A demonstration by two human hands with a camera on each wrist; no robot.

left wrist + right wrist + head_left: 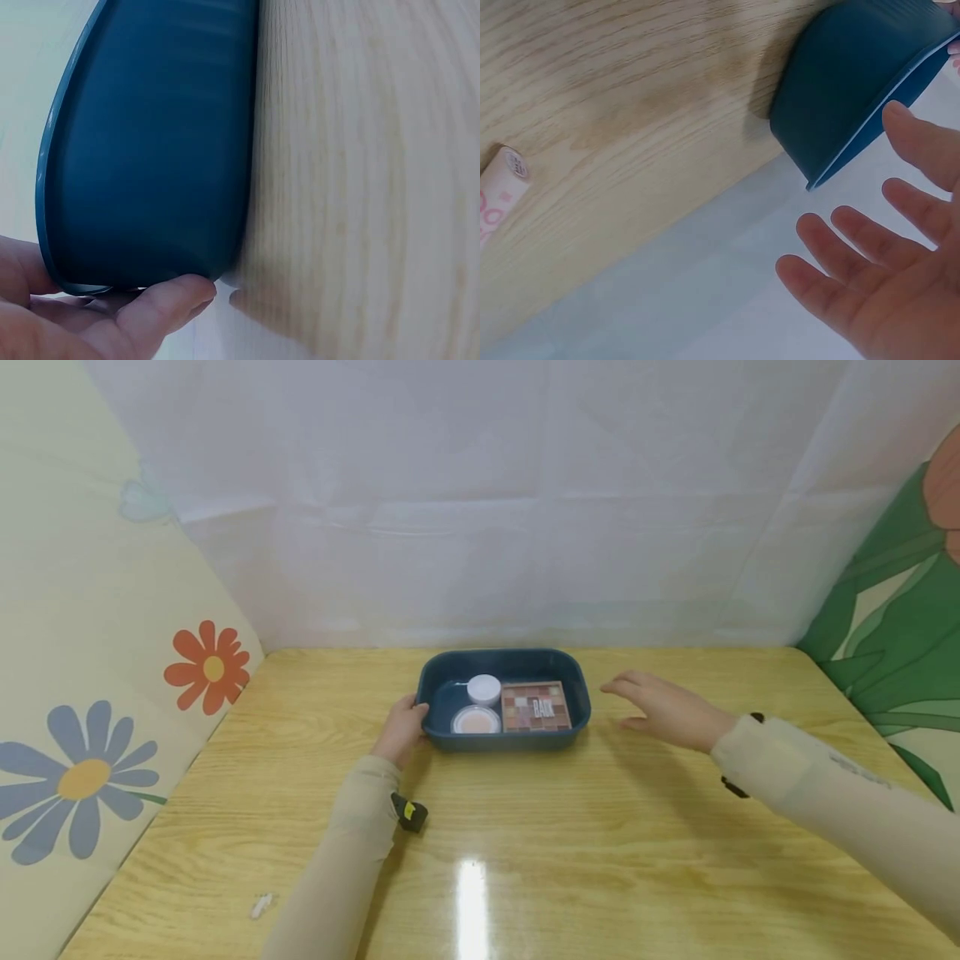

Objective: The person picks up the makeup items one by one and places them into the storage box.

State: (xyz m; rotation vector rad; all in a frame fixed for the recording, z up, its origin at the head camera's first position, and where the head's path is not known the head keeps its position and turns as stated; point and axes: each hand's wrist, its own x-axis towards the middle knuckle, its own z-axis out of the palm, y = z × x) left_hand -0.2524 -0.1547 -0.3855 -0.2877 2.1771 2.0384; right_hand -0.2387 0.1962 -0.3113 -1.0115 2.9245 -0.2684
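The smooth, dark-blue, rounded-rectangular bin (506, 742) sits on the glossy yellow wood-grain table (540, 843), opening upward, long axis running left to right, its left end gripped by the left hand (400, 728), while the right hand (670, 710), fingers spread wide, hovers just beside its right end.

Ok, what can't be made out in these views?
Right wrist: far end of the pink-patterned tube, cut off by the left edge.
Left wrist: contents of the dark-blue storage bin, hidden by its side wall.
Head: what the white object is; too small, blurred.
Head: any fine print on the eyeshadow palette; too small.
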